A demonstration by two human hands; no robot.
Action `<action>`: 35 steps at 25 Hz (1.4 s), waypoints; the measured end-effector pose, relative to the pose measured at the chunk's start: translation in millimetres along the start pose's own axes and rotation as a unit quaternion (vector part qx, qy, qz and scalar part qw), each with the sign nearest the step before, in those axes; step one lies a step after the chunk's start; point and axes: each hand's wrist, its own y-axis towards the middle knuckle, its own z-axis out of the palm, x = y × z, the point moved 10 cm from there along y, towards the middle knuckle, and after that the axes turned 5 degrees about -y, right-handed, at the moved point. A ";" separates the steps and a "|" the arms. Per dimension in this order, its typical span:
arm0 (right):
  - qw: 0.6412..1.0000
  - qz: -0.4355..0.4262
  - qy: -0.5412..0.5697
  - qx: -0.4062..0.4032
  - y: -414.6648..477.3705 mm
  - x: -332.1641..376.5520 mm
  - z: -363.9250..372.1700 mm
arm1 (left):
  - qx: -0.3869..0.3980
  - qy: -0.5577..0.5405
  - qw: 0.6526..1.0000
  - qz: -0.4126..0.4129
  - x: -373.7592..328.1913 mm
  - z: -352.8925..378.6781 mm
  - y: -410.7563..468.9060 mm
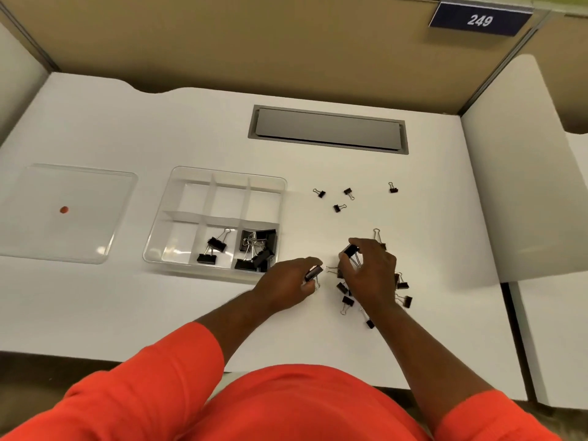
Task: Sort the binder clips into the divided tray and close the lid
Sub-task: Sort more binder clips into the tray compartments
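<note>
249 sign (479, 20) beyond loose binder clips (339, 208)

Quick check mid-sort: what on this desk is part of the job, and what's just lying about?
Job: divided tray, clear lid, loose binder clips, left hand gripping a clip, right hand gripping another clip.
Lying about: grey desk hatch, 249 sign.

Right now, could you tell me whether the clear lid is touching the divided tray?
Apart. The head view shows the lid lying flat left of the tray, with a strip of bare desk plainly visible between their edges.
</note>
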 end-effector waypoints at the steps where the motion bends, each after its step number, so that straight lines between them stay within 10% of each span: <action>1: 1.000 -0.008 0.006 -0.009 0.5 14.7 1.8 | -0.024 -0.016 1.000 0.006 1.7 -14.3 -5.1; 13: 0.995 -0.088 0.044 -0.003 -17.1 175.2 61.0 | -0.197 -0.025 0.980 -0.020 119.6 -163.8 -78.0; 35: 0.990 -0.123 0.019 0.073 -28.6 249.7 123.5 | -0.112 0.027 0.993 0.006 180.2 -180.2 -83.5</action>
